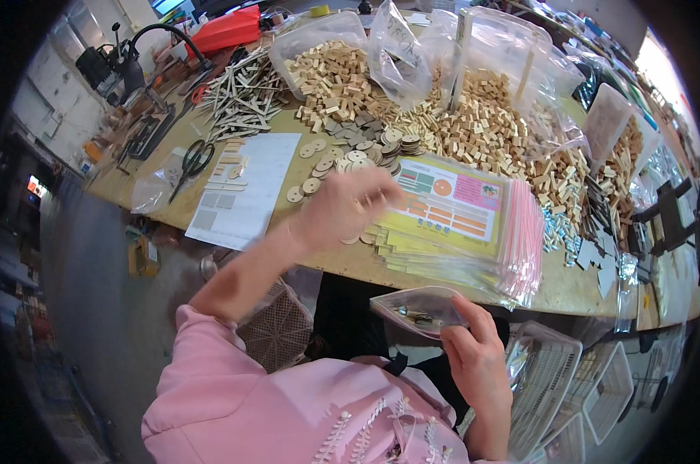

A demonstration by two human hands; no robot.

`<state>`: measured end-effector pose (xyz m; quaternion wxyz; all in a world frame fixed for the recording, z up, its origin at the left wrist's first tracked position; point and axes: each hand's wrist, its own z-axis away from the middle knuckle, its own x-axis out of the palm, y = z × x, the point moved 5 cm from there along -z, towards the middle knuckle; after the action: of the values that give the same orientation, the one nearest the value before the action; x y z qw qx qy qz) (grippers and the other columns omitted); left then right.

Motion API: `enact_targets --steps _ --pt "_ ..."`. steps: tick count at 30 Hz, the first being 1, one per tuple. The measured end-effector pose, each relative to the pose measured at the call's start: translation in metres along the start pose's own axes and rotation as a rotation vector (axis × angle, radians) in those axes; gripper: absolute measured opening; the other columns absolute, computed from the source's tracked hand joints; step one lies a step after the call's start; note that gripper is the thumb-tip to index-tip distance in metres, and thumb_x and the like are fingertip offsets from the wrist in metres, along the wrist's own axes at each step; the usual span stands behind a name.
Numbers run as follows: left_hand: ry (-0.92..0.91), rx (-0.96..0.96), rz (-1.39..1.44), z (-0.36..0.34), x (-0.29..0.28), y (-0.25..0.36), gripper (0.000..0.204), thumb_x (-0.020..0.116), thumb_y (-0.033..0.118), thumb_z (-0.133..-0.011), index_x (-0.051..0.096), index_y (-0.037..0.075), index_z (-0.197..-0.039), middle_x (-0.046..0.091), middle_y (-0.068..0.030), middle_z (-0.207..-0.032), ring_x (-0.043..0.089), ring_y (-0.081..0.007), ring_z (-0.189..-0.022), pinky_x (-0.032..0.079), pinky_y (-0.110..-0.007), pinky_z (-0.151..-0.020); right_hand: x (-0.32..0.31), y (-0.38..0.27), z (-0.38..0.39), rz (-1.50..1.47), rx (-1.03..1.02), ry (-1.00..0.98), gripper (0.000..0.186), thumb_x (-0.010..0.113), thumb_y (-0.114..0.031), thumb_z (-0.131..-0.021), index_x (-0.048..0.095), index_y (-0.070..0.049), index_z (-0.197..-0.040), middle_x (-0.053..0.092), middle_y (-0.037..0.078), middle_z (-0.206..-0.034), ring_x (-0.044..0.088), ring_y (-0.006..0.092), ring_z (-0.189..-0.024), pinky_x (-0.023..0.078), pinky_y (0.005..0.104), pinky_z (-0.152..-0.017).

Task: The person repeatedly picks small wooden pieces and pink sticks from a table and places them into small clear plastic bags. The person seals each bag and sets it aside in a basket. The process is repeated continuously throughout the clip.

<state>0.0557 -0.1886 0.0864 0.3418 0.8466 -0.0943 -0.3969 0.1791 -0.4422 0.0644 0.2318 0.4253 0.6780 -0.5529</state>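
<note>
My left hand (350,199), slightly blurred, is over the pile of round wooden discs (317,166) beside a stack of printed yellow and pink cards in clear sleeves (450,228). Its fingers are curled together; what they hold, if anything, I cannot make out. My right hand (471,344) grips an open clear pouch (416,309) at the table's front edge, with some small pieces inside it. Left of the discs lies a white paper sheet (238,205) with sample pieces on it.
The table (126,185) carries heaps of small wooden blocks (481,116), thin sticks (242,89), plastic bags (400,54), black scissors (191,166), a red item (222,31) and a black desk fixture (114,66). White crates (543,363) and a mesh basket (276,321) are below.
</note>
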Motion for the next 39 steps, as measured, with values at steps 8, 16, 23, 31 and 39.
enact_targets --steps 8,16,23,31,39 --pt "0.187 -0.401 -0.559 -0.048 -0.086 -0.242 0.039 0.079 0.026 -0.085 0.067 0.015 -0.121 0.067 -0.0104 -0.107 0.071 -0.0277 -0.090 0.057 -0.039 -0.082 0.009 0.010 0.012 -0.019 0.093 -0.034 0.017 0.075 0.007 -0.076 0.068 0.002 -0.091 0.063 0.021 -0.133 0.063 0.0391 -0.120 0.054 0.0432 -0.097" --pt "0.104 -0.365 -0.498 -0.054 -0.089 -0.278 0.034 0.076 0.025 -0.088 0.069 0.014 -0.119 0.074 -0.0088 -0.105 0.070 -0.0208 -0.085 0.056 -0.035 -0.079 0.015 0.013 0.006 -0.011 0.067 -0.010 0.017 0.075 0.007 -0.074 0.068 0.001 -0.088 0.064 0.020 -0.130 0.063 0.0382 -0.118 0.055 0.0434 -0.095" --pt "0.275 -0.590 0.384 -0.032 -0.100 -0.284 0.023 0.066 0.020 -0.096 0.066 0.011 -0.117 0.069 -0.0045 -0.099 0.068 -0.0127 -0.088 0.055 -0.029 -0.070 0.016 0.014 0.005 -0.007 0.055 -0.011 0.016 0.075 0.006 -0.074 0.068 0.000 -0.087 0.065 0.020 -0.127 0.064 0.0380 -0.116 0.056 0.0434 -0.094" --pt "0.269 -0.752 0.731 -0.027 -0.105 -0.275 0.021 0.067 0.016 -0.095 0.065 0.005 -0.112 0.063 -0.0031 -0.085 0.062 -0.0101 -0.078 0.052 -0.025 -0.068 0.018 0.018 0.007 -0.029 0.085 -0.024 0.016 0.075 0.005 -0.077 0.068 0.000 -0.090 0.065 0.019 -0.127 0.064 0.0385 -0.117 0.055 0.0430 -0.095" --pt "-0.111 -0.336 -0.307 -0.040 -0.097 -0.248 0.020 0.071 0.010 -0.088 0.066 0.002 -0.105 0.059 -0.0084 -0.101 0.062 -0.0221 -0.090 0.053 -0.035 -0.082 0.020 0.018 0.008 -0.032 0.102 -0.039 0.016 0.076 0.005 -0.077 0.068 0.000 -0.090 0.065 0.019 -0.128 0.063 0.0384 -0.117 0.055 0.0430 -0.095"
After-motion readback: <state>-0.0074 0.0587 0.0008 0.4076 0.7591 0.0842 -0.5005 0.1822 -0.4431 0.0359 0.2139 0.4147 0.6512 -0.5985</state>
